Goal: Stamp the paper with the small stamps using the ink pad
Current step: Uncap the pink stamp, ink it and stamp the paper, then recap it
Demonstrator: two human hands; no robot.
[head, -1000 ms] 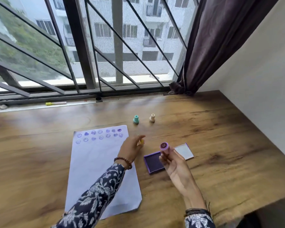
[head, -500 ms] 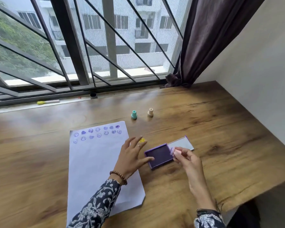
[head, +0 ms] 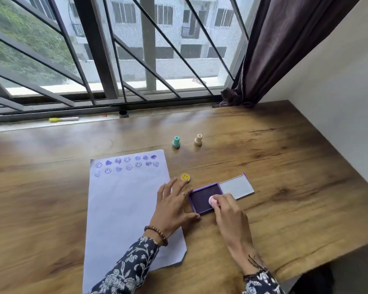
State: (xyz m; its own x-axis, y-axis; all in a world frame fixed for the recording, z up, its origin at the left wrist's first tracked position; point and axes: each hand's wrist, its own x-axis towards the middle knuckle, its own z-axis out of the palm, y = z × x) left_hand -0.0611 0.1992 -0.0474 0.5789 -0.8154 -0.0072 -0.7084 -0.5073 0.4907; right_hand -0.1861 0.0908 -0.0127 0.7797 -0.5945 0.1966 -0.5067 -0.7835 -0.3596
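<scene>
White paper point(head: 125, 209) lies to the left of the ink pad point(head: 204, 198), two rows of purple prints along its far edge. Between paper and pad the left hand point(head: 172, 211) rests flat with fingers spread, its thumb against the pad's near corner, steadying it. A yellow smiley stamp point(head: 185, 177) lies just beyond those fingertips. Over the pad's right part, the right hand point(head: 227, 211) pinches a small pink stamp point(head: 212, 200) and presses it onto the dark ink. A short, level press, then a straight lift, should coat the face evenly without smearing. Well beyond the pad stand a teal stamp point(head: 176, 142) and a beige stamp point(head: 198, 140). The pink stamp's face is hidden, so its inking cannot be judged.
</scene>
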